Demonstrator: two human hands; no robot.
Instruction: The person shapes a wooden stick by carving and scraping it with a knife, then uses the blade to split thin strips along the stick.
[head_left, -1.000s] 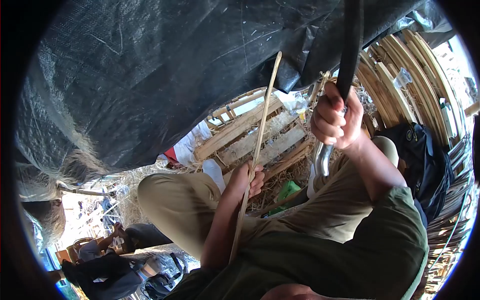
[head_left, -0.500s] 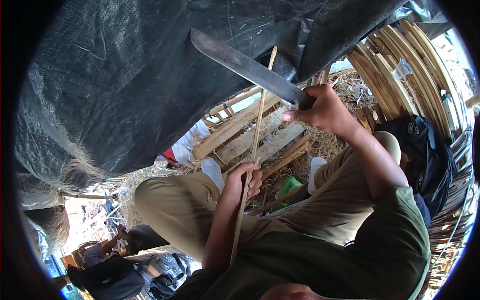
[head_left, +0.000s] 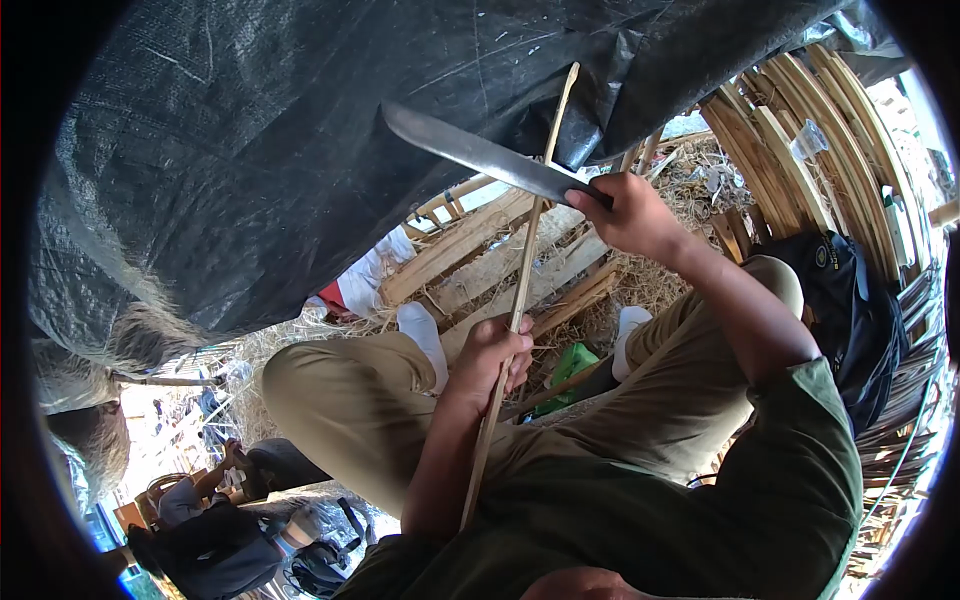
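Observation:
My left hand [head_left: 492, 358] is closed round a long thin wooden strip [head_left: 526, 262], whose lower part runs along my forearm and whose tip points up and away. Farther right, my right hand [head_left: 628, 214] grips the dark handle of a machete [head_left: 470, 150]. The broad blade points to the upper left and crosses the strip near its upper part. At the crossing, a small pale sliver shows on the strip.
A black tarp [head_left: 250, 170] hangs across the upper left. Wooden slats [head_left: 480, 240] lie over straw beyond my legs. Stacked boards [head_left: 770, 170] and a black backpack [head_left: 840, 300] are at right. Another person [head_left: 220, 540] sits at lower left.
The machete has swung down from upright to lie across the strip, and my right hand has turned with it. The strip's upper end has shifted slightly up and right.

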